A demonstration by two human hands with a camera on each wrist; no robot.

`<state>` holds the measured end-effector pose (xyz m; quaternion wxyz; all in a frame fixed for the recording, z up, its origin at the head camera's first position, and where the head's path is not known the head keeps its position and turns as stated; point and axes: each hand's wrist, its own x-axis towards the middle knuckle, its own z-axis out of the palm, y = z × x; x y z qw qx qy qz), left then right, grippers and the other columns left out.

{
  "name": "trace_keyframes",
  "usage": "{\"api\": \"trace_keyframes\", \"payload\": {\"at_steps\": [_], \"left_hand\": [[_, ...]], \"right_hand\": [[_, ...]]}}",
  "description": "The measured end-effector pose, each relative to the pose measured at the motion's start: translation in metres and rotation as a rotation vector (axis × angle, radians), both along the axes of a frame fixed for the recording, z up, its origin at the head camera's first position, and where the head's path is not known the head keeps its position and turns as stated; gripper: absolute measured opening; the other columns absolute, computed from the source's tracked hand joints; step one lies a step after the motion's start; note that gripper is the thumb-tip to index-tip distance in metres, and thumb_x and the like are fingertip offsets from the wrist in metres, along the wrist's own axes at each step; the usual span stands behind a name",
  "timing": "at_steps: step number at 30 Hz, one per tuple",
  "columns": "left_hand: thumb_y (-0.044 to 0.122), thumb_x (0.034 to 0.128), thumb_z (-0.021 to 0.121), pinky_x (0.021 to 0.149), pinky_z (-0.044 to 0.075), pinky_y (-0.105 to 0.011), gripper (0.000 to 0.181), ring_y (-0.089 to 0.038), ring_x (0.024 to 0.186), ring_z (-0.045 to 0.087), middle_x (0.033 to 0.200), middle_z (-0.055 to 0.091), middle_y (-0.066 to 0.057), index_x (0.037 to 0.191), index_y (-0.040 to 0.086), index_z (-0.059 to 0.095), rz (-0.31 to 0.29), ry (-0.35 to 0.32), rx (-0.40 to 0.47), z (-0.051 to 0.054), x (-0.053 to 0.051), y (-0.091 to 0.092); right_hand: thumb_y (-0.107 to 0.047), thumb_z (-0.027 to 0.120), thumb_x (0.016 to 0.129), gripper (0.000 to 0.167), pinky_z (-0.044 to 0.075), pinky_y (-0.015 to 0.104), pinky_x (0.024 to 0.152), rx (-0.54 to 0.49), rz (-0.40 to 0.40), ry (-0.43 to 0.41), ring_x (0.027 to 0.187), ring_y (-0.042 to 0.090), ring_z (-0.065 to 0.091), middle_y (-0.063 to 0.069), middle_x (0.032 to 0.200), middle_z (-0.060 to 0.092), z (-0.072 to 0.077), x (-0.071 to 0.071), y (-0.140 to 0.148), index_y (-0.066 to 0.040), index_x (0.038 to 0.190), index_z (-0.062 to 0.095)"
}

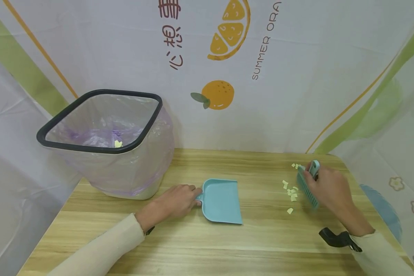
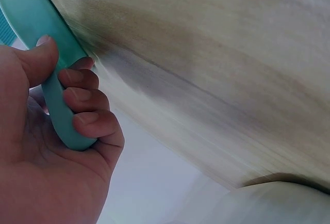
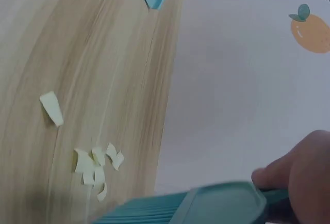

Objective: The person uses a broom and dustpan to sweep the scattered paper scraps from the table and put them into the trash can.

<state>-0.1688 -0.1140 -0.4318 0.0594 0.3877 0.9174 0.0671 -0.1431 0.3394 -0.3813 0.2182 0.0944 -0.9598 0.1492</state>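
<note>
My left hand (image 1: 182, 201) grips the handle of a light-blue dustpan (image 1: 222, 201), which lies on the table with its straight edge facing right. In the left wrist view the fingers curl round that handle (image 2: 64, 115). Over at the right, my right hand (image 1: 329, 188) holds a matching small brush (image 1: 307, 188), bristles toward the table. Small pale-yellow paper scraps (image 1: 292, 193) lie scattered just left of the brush, with a few more by its far end. The right wrist view shows several scraps (image 3: 93, 167) near the brush (image 3: 206, 206).
A bin (image 1: 151, 153) with a black rim and a clear, purplish liner stands at the table's back left; a yellow scrap (image 1: 118, 143) shows inside. A white curtain (image 1: 296, 96) with printed oranges hangs behind the wooden table (image 1: 193, 245).
</note>
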Motion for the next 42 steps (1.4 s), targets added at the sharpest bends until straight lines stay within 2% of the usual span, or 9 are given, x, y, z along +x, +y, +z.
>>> {"api": "trace_keyframes", "payload": {"at_steps": [7,17,21,24,29,32,34,38,42], "left_hand": [[0.026,0.1121,0.067,0.084,0.06,-0.045,0.033,-0.027,0.093,0.072,0.1,0.07,-0.01,0.132,0.0,0.067,0.001,-0.005,0.003,-0.001,0.0,0.0],[0.028,0.112,0.067,0.08,0.06,-0.043,0.034,-0.025,0.089,0.071,0.097,0.07,-0.01,0.13,0.0,0.068,-0.019,0.024,0.013,-0.001,0.001,0.0],[0.027,0.1118,0.068,0.08,0.06,-0.044,0.033,-0.025,0.089,0.071,0.097,0.07,-0.01,0.13,-0.001,0.068,-0.016,0.023,0.008,-0.001,0.001,0.0],[0.026,0.1116,0.068,0.08,0.06,-0.044,0.033,-0.025,0.089,0.071,0.097,0.07,-0.01,0.131,-0.001,0.068,-0.016,0.022,0.005,-0.001,0.0,0.0],[0.026,0.1115,0.068,0.079,0.06,-0.042,0.034,-0.023,0.087,0.07,0.096,0.069,-0.01,0.131,-0.001,0.068,-0.021,0.03,0.002,-0.001,0.0,0.0],[0.026,0.1115,0.068,0.079,0.06,-0.042,0.034,-0.023,0.087,0.07,0.096,0.069,-0.01,0.131,-0.001,0.068,-0.022,0.033,0.002,-0.001,0.0,0.0],[0.026,0.1114,0.068,0.079,0.06,-0.042,0.034,-0.023,0.087,0.07,0.096,0.07,-0.01,0.131,-0.001,0.068,-0.021,0.032,0.0,0.0,0.0,0.0],[0.026,0.1116,0.068,0.079,0.06,-0.042,0.033,-0.023,0.086,0.069,0.096,0.069,-0.01,0.13,-0.001,0.068,-0.02,0.032,-0.003,-0.001,-0.001,0.0],[0.026,0.1118,0.068,0.079,0.06,-0.042,0.033,-0.022,0.086,0.069,0.096,0.069,-0.01,0.129,-0.001,0.068,-0.023,0.03,0.002,-0.001,-0.001,0.0]], "right_hand": [[-0.015,0.084,0.099,0.012,0.029,0.033,0.048,0.036,0.05,-0.005,0.053,0.013,0.037,-0.006,0.061,0.05,-0.007,-0.006,0.003,-0.008,0.102,0.075],[-0.011,0.087,0.094,0.016,0.035,0.032,0.051,0.042,0.162,0.004,0.055,0.008,0.042,-0.009,0.067,0.058,-0.011,-0.003,-0.009,-0.013,0.101,0.072],[-0.007,0.088,0.091,0.017,0.041,0.028,0.049,0.032,0.22,0.055,0.056,0.007,0.054,-0.003,0.073,0.068,-0.009,0.0,-0.016,-0.012,0.1,0.073],[-0.006,0.087,0.089,0.014,0.043,0.027,0.048,0.021,0.236,0.143,0.056,0.008,0.057,0.002,0.077,0.073,-0.008,0.003,-0.018,-0.008,0.099,0.077],[-0.006,0.077,0.088,0.002,0.036,0.028,0.046,0.042,0.191,0.249,0.054,0.005,0.044,-0.004,0.069,0.062,-0.011,0.006,-0.014,-0.006,0.089,0.075],[-0.006,0.073,0.089,0.017,0.034,0.029,0.046,0.057,0.139,0.253,0.053,0.005,0.04,-0.007,0.063,0.051,-0.015,0.008,-0.013,-0.011,0.075,0.063],[-0.006,0.07,0.09,0.022,0.032,0.029,0.045,0.055,0.104,0.24,0.052,0.006,0.036,-0.007,0.061,0.047,-0.019,0.01,-0.013,-0.013,0.072,0.059],[-0.007,0.065,0.089,0.015,0.031,0.029,0.045,0.027,0.061,0.232,0.054,0.008,0.034,-0.004,0.062,0.049,-0.025,0.01,-0.019,-0.009,0.074,0.064],[-0.005,0.064,0.087,0.009,0.033,0.029,0.046,-0.004,0.062,0.238,0.055,0.01,0.039,-0.003,0.063,0.052,-0.025,0.005,-0.026,-0.006,0.079,0.068]]}}
